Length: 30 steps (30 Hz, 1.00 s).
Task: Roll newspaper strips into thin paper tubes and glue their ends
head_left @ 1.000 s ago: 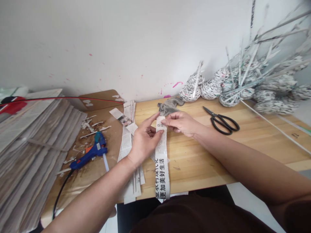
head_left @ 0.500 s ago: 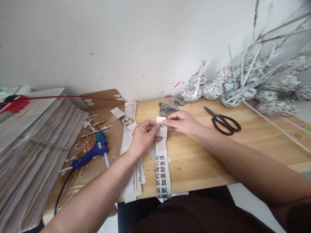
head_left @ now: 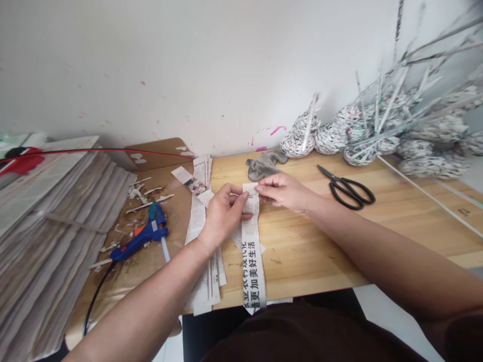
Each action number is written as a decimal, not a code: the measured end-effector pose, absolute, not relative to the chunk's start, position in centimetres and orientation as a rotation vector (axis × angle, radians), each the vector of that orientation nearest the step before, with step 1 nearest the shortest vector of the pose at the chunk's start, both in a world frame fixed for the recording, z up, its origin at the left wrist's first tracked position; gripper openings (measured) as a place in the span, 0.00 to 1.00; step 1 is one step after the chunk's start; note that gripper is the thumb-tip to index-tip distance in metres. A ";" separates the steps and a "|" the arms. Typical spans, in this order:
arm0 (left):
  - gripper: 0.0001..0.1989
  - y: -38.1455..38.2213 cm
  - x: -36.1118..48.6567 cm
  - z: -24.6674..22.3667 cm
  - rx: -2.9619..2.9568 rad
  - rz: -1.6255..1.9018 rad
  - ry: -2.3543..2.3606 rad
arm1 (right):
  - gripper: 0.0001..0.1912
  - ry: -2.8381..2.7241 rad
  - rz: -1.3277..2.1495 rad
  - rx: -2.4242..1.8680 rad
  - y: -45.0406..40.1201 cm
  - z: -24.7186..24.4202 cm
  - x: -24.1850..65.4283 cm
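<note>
A long newspaper strip (head_left: 252, 251) with large black characters runs from near the middle of the table down past its front edge. My left hand (head_left: 225, 207) pinches the strip's left edge near the top, thumb on the face and fingers behind. My right hand (head_left: 282, 192) grips the upper right edge between thumb and fingers; its fingertips behind the paper are partly hidden. Beneath and left of my left hand lies a pile of more newspaper strips (head_left: 199, 296), one with a coloured picture. Just beyond my right hand is a crumpled grey cloth (head_left: 266, 165).
A blue glue gun (head_left: 141, 236) with a black cord lies on brown cardboard at left among paper scraps. Beyond it stands a tall newspaper stack (head_left: 68, 221). Black-handled scissors (head_left: 349, 191) rest to the right. Woven paper pieces (head_left: 362, 136) with long protruding sticks line the wall.
My right thumb has slid slightly right, toward the strip's edge, uncovering a little more print near the top. My left hand has stayed almost still.
</note>
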State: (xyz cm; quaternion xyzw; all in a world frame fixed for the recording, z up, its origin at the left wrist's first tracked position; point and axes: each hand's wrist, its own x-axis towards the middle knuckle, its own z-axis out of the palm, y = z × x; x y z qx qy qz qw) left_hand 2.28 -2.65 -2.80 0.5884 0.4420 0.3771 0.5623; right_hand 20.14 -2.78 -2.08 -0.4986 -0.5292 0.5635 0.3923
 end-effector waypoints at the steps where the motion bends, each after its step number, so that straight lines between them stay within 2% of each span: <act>1: 0.14 -2.6 2.3 -2.8 1.391 0.889 1.040 | 0.18 -1.343 1.429 -1.273 -2.8 -2.1 20.1; 28: 0.11 -2.8 2.3 -2.2 1.355 0.845 0.993 | 0.20 -1.192 1.365 -1.238 -2.4 -3.3 19.5; 30: 0.14 -2.8 2.2 -2.1 1.277 0.818 0.956 | 0.20 -1.210 1.322 -1.233 -2.5 -3.2 19.5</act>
